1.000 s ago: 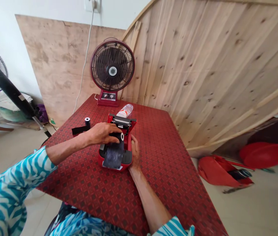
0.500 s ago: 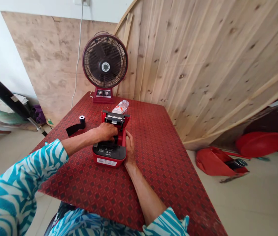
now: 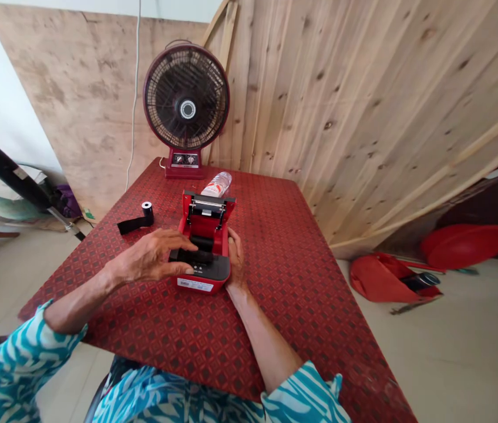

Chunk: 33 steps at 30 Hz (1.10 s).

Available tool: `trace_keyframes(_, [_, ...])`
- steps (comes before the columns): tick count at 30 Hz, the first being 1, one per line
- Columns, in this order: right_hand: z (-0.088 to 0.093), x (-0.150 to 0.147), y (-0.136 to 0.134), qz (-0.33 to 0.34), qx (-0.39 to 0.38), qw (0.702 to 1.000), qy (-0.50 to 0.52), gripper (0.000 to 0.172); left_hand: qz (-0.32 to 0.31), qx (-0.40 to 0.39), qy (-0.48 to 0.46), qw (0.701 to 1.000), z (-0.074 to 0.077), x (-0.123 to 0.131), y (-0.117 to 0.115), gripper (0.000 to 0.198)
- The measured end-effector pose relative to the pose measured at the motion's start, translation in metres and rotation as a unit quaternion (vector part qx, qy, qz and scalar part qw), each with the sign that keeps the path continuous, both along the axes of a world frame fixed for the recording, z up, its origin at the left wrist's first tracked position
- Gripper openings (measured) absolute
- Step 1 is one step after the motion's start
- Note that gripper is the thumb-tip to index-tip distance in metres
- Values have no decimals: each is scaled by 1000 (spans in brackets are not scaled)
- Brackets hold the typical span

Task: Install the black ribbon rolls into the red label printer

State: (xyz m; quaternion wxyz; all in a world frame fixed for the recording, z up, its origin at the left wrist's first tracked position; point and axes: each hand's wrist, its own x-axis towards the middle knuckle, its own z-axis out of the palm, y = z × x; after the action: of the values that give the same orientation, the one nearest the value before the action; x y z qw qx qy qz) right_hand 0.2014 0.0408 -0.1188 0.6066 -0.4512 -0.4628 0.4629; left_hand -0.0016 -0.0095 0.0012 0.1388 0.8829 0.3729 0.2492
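Note:
A small red and black label printer (image 3: 202,273) stands on the table with its lid (image 3: 208,205) raised, so the red inner bay and a black roller (image 3: 202,241) show. My left hand (image 3: 156,254) lies over the printer's front left part, its thumb apart from its stretched fingers, near the black front panel. Along the printer's right side, my right hand (image 3: 236,264) grips the red wall; part of its fingers is hidden behind the body. A roll of black ribbon or paper (image 3: 147,215) stands to the left, its loose end spread on the tabletop.
A plastic bottle (image 3: 217,184) lies behind the printer. Farther back, a dark red fan (image 3: 187,109) stands against the wooden wall. The table (image 3: 310,305) has a red patterned cover. A red bag (image 3: 376,279) and a red basin (image 3: 467,247) are on the right.
My left hand has come out of the printer's bay and moved down and left over its front. The right hand keeps its place at the printer's side.

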Motion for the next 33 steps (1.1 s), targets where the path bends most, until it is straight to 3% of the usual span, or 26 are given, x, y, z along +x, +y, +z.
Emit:
trace_keyframes(3, [2, 1, -1, -5, 1, 1000, -15, 44, 6, 58, 0, 998, -10, 6, -4, 20])
trace_keyframes(6, [5, 1, -2, -11, 4, 999, -38, 45, 4, 90, 10, 996, -15, 13, -1, 20])
trace_keyframes(12, [8, 2, -3, -11, 0, 999, -51, 46, 7, 134, 12, 991, -22, 18, -9, 24])
trace_keyframes(18, [6, 2, -2, -12, -5, 999, -48, 44, -12, 141, -6, 990, -28, 18, -24, 15])
trace_keyframes(29, [-6, 19, -3, -21, 80, 977, -198, 36, -16, 225, -98, 969, -53, 24, -27, 12])
trace_keyframes(31, [1, 19, 6, -29, 76, 981, -179, 43, -13, 233, -111, 966, -57, 23, -28, 12])
trace_keyframes(33, [14, 17, 19, -14, 32, 995, -97, 51, -11, 239, -119, 964, -60, 22, -30, 13])
